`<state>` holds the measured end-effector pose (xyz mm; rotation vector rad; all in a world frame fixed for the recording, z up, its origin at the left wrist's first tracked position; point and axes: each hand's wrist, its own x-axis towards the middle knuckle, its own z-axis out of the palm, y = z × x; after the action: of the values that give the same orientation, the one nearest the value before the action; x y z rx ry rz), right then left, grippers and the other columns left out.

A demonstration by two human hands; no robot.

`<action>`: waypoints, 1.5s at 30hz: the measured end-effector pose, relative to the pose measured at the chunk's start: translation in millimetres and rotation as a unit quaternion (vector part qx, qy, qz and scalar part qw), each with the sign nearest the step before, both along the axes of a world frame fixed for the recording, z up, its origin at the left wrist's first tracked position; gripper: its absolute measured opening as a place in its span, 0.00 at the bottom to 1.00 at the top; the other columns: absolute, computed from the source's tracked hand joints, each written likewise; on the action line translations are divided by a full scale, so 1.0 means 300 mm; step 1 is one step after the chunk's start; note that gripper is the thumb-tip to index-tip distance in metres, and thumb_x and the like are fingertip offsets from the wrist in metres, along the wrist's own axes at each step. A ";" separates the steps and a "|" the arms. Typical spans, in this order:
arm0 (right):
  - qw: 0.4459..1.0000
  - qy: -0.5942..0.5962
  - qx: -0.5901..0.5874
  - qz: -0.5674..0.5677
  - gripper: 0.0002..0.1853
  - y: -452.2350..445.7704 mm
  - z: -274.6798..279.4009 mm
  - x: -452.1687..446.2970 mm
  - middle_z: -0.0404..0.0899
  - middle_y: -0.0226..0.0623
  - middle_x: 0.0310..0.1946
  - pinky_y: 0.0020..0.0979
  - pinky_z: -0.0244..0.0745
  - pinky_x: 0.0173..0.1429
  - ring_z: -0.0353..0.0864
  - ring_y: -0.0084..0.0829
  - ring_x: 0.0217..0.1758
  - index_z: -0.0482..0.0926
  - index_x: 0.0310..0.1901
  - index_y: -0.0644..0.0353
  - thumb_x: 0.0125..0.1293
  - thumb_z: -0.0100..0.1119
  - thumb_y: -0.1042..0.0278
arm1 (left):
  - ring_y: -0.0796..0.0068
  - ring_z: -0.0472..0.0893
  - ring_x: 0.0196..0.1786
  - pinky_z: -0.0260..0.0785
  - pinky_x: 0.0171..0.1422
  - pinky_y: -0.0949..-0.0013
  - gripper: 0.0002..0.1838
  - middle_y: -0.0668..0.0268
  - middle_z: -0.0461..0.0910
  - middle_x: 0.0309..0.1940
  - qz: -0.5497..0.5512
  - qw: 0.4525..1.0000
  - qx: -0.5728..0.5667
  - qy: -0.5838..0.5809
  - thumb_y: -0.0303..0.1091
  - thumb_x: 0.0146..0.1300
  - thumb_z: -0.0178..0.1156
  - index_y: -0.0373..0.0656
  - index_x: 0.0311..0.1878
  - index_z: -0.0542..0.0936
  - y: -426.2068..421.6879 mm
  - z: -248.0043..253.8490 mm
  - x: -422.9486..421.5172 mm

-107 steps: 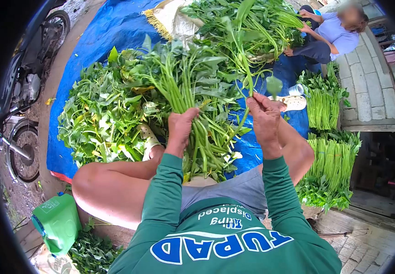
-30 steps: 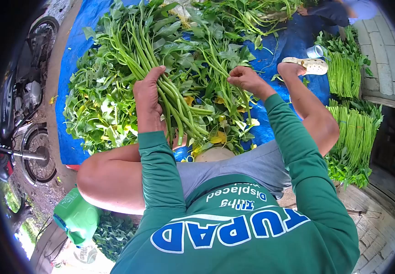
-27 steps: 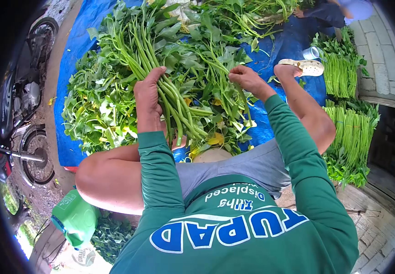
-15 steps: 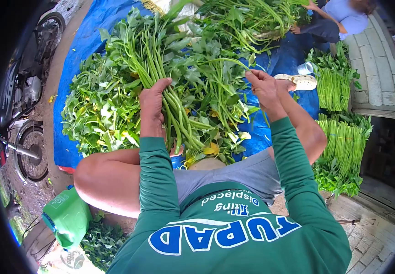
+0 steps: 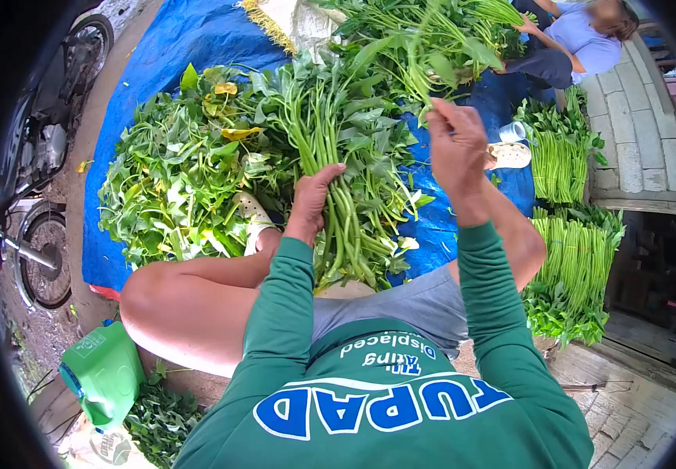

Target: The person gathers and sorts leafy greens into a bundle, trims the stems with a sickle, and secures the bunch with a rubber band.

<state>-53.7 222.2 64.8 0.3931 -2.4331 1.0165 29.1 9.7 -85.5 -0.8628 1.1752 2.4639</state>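
Observation:
My left hand (image 5: 314, 202) is wrapped round a thick bunch of water spinach stems (image 5: 344, 223), its leaves pointing away from me and the cut ends near my lap. Up and to the right, my right hand (image 5: 459, 148) pinches a single water spinach stalk (image 5: 416, 74) between thumb and fingers. That stalk is partly smeared by motion. Under and beside the bunch lies a big heap of loose water spinach (image 5: 173, 172), with some yellow leaves in it.
The heap rests on a blue tarp (image 5: 146, 94). Tied bundles (image 5: 568, 258) stand on the right. A person (image 5: 580, 43) handles more greens at the far right. A white cup (image 5: 512, 132) lies nearby. A green jug (image 5: 103, 371) and a motorcycle (image 5: 44, 148) are on the left.
My left hand has moved right with the bunch. My right hand has risen slightly, and its stalk now points up and away instead of leftward. My left shoe now shows beside the heap.

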 end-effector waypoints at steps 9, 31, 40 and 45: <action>0.907 -0.409 -0.101 -0.010 0.15 -0.133 -0.492 0.240 0.92 0.40 0.37 0.35 0.83 0.45 0.87 0.30 0.35 0.90 0.53 0.69 0.73 0.70 0.66 | 0.69 0.90 0.33 0.87 0.39 0.62 0.12 0.65 0.90 0.34 0.012 0.985 0.173 -0.001 0.45 0.71 0.73 0.47 0.46 0.87 0.066 -0.190 0.079; 0.928 -0.323 -0.093 -0.160 0.14 0.134 -0.790 0.090 0.93 0.42 0.43 0.40 0.84 0.43 0.90 0.35 0.39 0.92 0.49 0.64 0.66 0.66 0.67 | 0.71 0.84 0.25 0.78 0.30 0.68 0.14 0.65 0.85 0.28 0.012 0.983 -0.184 -0.004 0.29 0.59 0.77 0.35 0.45 0.85 -0.077 0.000 0.039; 0.933 -0.327 0.147 -0.037 0.20 0.256 -0.911 0.052 0.90 0.53 0.45 0.49 0.83 0.56 0.90 0.55 0.47 0.90 0.51 0.61 0.67 0.69 0.54 | 0.69 0.88 0.29 0.83 0.32 0.66 0.14 0.62 0.87 0.33 0.091 0.970 -0.224 0.032 0.31 0.62 0.78 0.36 0.46 0.85 -0.194 0.149 -0.014; 0.884 -0.431 -0.181 -0.028 0.15 0.236 -0.674 -0.028 0.87 0.33 0.32 0.37 0.80 0.41 0.86 0.33 0.33 0.90 0.50 0.62 0.74 0.70 0.58 | 0.66 0.89 0.29 0.84 0.32 0.64 0.15 0.60 0.88 0.32 0.081 0.984 -0.160 -0.016 0.33 0.61 0.79 0.34 0.45 0.86 -0.189 0.078 -0.019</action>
<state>-62.1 292.9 -137.4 -0.3476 -2.8367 1.8733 23.4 -46.9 -62.3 -1.1202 1.5758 2.4079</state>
